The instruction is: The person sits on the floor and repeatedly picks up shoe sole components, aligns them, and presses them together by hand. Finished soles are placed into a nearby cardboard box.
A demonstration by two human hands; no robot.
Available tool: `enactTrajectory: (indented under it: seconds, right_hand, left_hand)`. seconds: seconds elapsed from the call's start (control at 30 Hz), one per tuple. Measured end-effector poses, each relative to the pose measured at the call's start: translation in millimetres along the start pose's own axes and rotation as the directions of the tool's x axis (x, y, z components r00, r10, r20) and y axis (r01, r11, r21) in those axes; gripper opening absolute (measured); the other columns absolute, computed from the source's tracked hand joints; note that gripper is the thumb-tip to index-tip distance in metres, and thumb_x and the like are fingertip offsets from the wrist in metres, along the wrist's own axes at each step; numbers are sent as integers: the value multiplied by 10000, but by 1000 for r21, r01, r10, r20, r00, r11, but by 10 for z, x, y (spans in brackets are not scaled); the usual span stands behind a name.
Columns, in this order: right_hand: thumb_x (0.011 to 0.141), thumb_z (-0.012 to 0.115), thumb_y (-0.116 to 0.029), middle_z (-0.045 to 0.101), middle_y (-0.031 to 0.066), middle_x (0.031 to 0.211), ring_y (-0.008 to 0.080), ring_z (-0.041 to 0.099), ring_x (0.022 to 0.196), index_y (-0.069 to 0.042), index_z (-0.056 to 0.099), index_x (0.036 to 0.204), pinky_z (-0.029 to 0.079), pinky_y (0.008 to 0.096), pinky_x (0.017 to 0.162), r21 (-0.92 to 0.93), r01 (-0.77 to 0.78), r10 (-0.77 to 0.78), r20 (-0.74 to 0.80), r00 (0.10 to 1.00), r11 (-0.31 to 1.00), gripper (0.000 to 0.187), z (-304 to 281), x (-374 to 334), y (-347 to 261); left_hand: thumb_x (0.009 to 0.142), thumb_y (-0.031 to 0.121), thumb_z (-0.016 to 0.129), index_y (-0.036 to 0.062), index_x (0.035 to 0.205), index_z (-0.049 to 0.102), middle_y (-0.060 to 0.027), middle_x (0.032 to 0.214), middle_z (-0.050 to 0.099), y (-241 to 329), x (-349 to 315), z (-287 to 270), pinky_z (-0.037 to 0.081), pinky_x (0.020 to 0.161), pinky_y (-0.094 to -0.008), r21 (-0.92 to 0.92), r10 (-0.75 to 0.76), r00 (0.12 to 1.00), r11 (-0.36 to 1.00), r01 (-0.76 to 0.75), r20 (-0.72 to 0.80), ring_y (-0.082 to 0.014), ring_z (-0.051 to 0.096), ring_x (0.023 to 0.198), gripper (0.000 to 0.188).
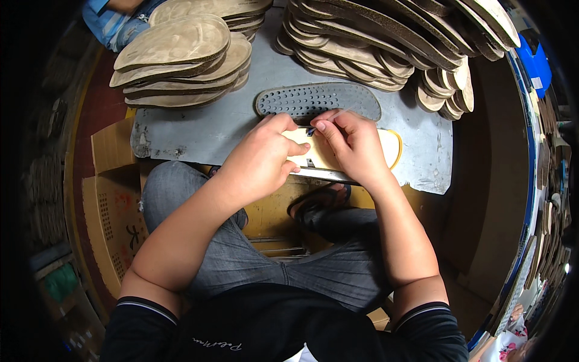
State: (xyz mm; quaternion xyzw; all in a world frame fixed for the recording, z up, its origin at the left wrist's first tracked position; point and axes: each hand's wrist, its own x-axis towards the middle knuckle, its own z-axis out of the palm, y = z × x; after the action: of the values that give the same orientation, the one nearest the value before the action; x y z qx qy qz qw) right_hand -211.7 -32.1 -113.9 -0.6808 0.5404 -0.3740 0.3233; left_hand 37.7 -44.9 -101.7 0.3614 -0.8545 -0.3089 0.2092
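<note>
A cream sole-shaped piece (389, 145) with a yellow-orange rim lies across the near part of the table, partly covered by both hands. My left hand (262, 154) grips its left part, with the fingertips on its surface and near edge. At the far edge, my right hand (357, 145) is closed in a pinch. A thin translucent strip (344, 113) shows at its fingers, beside a small dark bit (310, 130) on the piece. Just beyond both hands lies a grey sole-shaped plate (350, 96) full of holes. A metallic strip (325, 174) runs along the piece's near side.
Stacks of footbeds (175, 42) with pale tops and dark edges stand at the far left, with more stacks (362, 48) at the far right. They rest on a worn grey tabletop (205, 130). A cardboard box (114, 211) stands left of my legs. Part of another person (117, 24) shows far left.
</note>
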Motion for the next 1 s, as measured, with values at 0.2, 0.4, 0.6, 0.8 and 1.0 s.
enactTrajectory:
  seconds: [0.2, 0.4, 0.6, 0.8, 1.0]
  right_hand:
    - [1133, 788, -113, 848, 165, 1045, 284, 793, 888, 21, 842, 1135, 613, 388, 830, -90, 65, -68, -23, 997, 994, 144, -10, 19, -35]
    - [1103, 820, -80, 845, 154, 1069, 254, 780, 912, 24, 841, 1139, 610, 374, 842, -78, 76, -68, 96, 993, 994, 112, -54, 65, -93]
    - [1125, 794, -35, 855, 92, 1111, 133, 743, 963, 57, 824, 1146, 606, 316, 883, 147, -79, 81, -8, 997, 986, 99, 50, 50, 114]
    - [1124, 806, -58, 859, 82, 1093, 120, 728, 942, 51, 821, 1133, 598, 304, 870, 90, -121, 119, 28, 992, 989, 111, 7, 52, 25]
    - [1080, 818, -77, 855, 163, 998, 253, 770, 787, 41, 815, 1080, 603, 380, 764, 122, -20, 32, -94, 995, 992, 118, 97, 50, 83]
  left_hand:
    - [839, -21, 935, 79, 1307, 917, -198, 1377, 754, 24, 16, 3, 613, 1120, -472, -1, 3, 1000, 1000, -3, 0, -403, 737, 1272, 478]
    - [831, -38, 933, 77, 1304, 918, -196, 1376, 754, 6, 2, 6, 615, 1112, -473, -1, 4, 1000, 1000, -4, -9, -406, 737, 1269, 487]
    - [832, -42, 925, 76, 1293, 922, -204, 1374, 753, 21, 15, 19, 619, 1105, -463, 4, 6, 1000, 1000, -6, -15, -403, 740, 1274, 476]
    - [843, -36, 927, 74, 1283, 926, -224, 1381, 742, 26, 25, -11, 616, 1135, -469, -5, -9, 1000, 1000, 9, 14, -415, 734, 1289, 454]
    - [844, -39, 925, 67, 1276, 926, -228, 1383, 737, 33, 30, 2, 607, 1153, -475, -18, 0, 1000, 1000, 0, 12, -420, 728, 1303, 445]
